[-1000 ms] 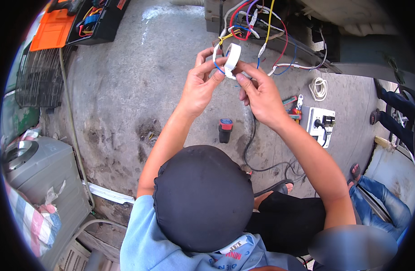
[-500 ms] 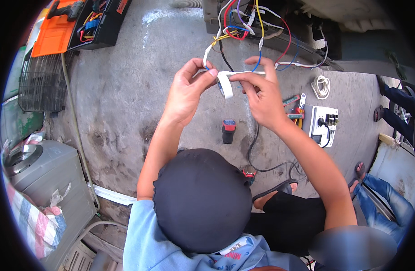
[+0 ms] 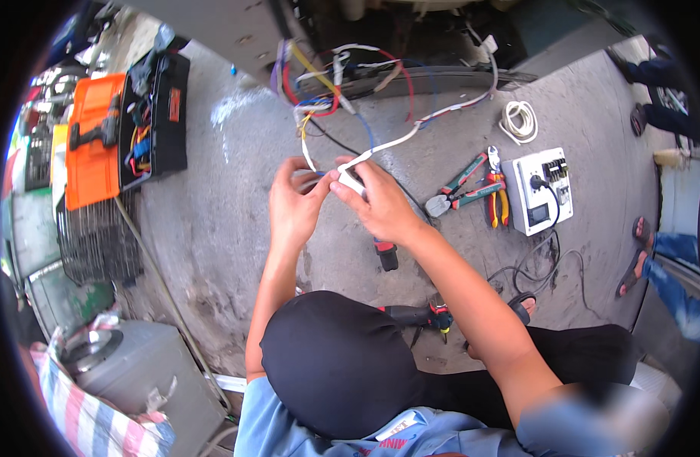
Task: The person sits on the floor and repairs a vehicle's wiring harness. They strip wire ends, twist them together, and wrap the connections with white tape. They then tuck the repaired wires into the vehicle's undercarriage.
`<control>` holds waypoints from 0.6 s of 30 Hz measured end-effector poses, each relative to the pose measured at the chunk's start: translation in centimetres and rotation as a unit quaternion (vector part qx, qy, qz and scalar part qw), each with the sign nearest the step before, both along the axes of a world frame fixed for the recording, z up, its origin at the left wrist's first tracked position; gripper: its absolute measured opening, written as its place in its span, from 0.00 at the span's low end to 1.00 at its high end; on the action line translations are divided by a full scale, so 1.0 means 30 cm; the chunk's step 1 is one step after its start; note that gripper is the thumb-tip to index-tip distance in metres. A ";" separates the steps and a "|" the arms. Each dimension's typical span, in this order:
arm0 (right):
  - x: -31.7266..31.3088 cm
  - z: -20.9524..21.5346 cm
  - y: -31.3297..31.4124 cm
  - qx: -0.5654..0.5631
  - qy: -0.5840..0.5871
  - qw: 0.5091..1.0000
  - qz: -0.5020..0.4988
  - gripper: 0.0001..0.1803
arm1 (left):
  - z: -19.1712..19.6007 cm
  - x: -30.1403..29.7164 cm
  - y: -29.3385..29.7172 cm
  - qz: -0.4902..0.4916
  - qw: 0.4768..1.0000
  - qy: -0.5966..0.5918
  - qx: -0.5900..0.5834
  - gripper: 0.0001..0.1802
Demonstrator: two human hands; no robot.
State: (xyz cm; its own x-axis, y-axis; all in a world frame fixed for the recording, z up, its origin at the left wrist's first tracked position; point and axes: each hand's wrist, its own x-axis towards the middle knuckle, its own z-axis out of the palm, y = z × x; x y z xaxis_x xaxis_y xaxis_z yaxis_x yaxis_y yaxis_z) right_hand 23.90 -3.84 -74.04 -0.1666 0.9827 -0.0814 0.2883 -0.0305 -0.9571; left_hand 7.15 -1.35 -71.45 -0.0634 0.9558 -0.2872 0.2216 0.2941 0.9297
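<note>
Both my hands are close together in front of the machine with the hanging wires. My left hand (image 3: 293,204) pinches a thin white-wrapped wire bundle (image 3: 308,156) between thumb and fingers. In my right hand (image 3: 380,202) is a roll of white tape (image 3: 351,181), partly hidden by the fingers and thumb. The white-wrapped cable (image 3: 395,142) runs from this hand up and right to the machine. Yellow, red, blue and purple wires (image 3: 323,72) hang above the hands, some with white-taped joints. Where the tape meets the wire is mostly covered by my fingertips.
Long-handled cutters (image 3: 464,183) and pliers (image 3: 496,199) lie right of my hands, beside a white socket box (image 3: 542,190) and a white cable coil (image 3: 519,122). A red-and-black battery (image 3: 386,255) lies below. An open toolbox (image 3: 155,118) stands left; other people's feet (image 3: 633,274) are at right.
The view has shifted, so the machine, tools and toolbox appear elsewhere. My hands have come closer together, and the right fingers, spread before, now close around the tape roll.
</note>
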 end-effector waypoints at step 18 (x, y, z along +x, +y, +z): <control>0.072 -0.116 -0.055 0.001 0.094 0.989 -0.113 0.23 | 0.101 0.175 0.145 -0.353 0.881 0.274 0.155 0.11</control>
